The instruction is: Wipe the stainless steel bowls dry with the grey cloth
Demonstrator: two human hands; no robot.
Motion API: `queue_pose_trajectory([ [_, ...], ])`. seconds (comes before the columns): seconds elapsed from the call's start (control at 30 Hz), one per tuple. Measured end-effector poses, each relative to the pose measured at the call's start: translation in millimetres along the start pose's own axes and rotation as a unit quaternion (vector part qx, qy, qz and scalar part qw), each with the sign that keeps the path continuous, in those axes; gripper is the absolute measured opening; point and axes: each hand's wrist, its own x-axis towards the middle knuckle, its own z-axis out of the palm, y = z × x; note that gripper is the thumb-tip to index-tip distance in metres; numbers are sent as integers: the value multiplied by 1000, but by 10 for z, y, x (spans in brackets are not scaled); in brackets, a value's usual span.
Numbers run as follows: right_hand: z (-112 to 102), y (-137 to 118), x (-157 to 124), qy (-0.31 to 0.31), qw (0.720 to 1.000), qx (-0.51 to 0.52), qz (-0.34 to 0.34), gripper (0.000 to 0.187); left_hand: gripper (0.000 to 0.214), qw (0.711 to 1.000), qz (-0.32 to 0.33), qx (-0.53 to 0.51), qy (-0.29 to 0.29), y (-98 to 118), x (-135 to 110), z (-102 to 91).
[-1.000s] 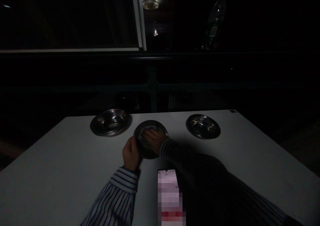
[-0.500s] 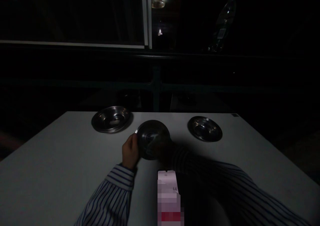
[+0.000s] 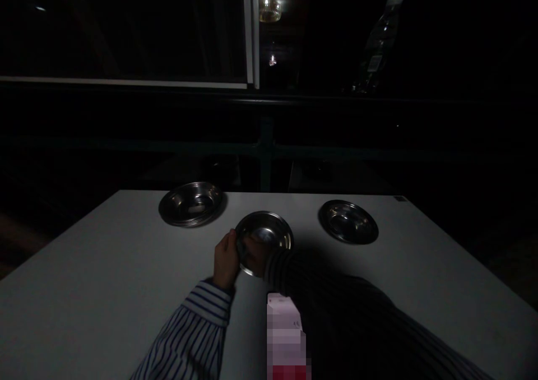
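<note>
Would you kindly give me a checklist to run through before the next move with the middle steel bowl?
1. Left hand grips middle bowl at its left rim: ok.
2. Right hand and its hold on the bowl's near side: cannot tell, in shadow.
3. Left bowl apart from middle bowl: ok.
4. Right bowl apart too: ok.
5. Phone clear of the right sleeve: not ok, it lies right beside it.

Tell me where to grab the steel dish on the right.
Pinch the right steel dish by its near rim from above: it lies flat, open side up, shallow, nothing touching it. The left hand grips the middle dish by its rim.
</note>
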Motion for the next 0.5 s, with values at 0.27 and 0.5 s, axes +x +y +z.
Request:
queue_pose_trajectory([
  [0.27, -85, -215, 236, 85, 974, 79, 197, 26, 41, 1000, -10, 14, 19, -54, 3, 3],
  [0.5, -166, -144, 278, 77, 968, 73, 229, 22, 41, 999, 18, 28, 35, -26, -24, 30],
])
